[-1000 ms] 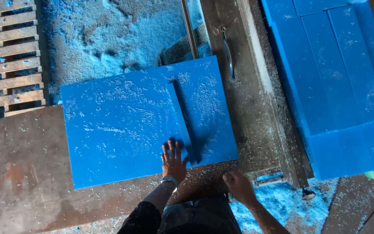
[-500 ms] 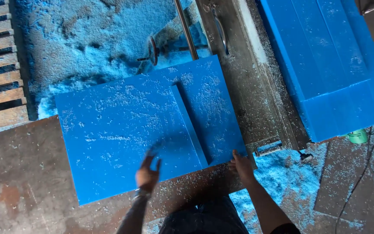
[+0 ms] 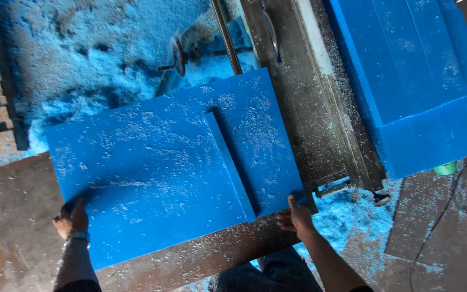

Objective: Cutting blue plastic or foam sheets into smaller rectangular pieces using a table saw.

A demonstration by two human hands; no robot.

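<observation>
left hand [image 3: 71, 219] grips near left corner of blue slab [image 3: 152, 178], fingers curled on edge. right hand [image 3: 294, 217] pinches near right corner, apparently of lower slab. slabs lie flat on metal table [image 3: 6, 238], dusted with shavings.

bare table [image 3: 6, 216] open left of blue board [image 3: 152, 173]; metal fence [image 3: 309, 108] blocks right

left hand [image 3: 72, 218]: fingers curled, wristband on wrist, forearm low left
right hand [image 3: 294, 218]: fingers bent, forearm angling down-right
</observation>
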